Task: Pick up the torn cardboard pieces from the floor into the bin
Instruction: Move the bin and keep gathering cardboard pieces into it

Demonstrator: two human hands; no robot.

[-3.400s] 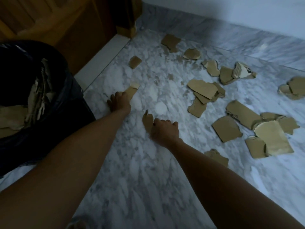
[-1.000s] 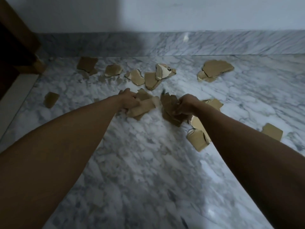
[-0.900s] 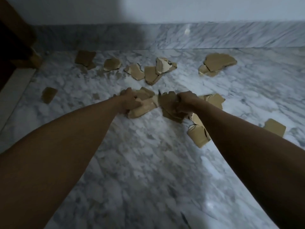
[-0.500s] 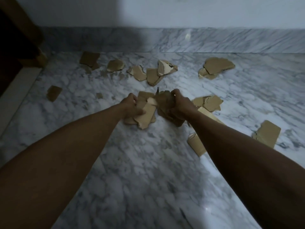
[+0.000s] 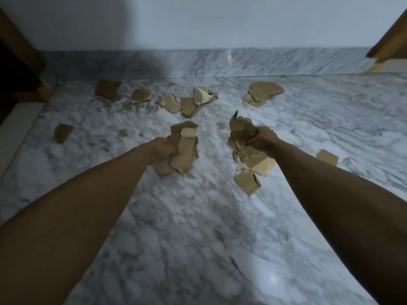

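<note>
Both hands are lifting apart from where they were pressed together half a second ago. The left hand (image 5: 161,148) is clenching a cardboard wad (image 5: 181,150); the right hand (image 5: 261,140) is gripping a crumpled bundle (image 5: 242,137). Beyond them, scraps (image 5: 189,104) are lying toward the skirting (image 5: 220,62). The bin is sitting out of view.

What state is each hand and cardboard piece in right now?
Left hand: grips a cardboard bundle.
Right hand: grips a crumpled cardboard bunch.
Folded piece: lying on floor.
Printed piece: on floor near wall.
Small piece: on floor, right.
Bin: not in view.
</note>
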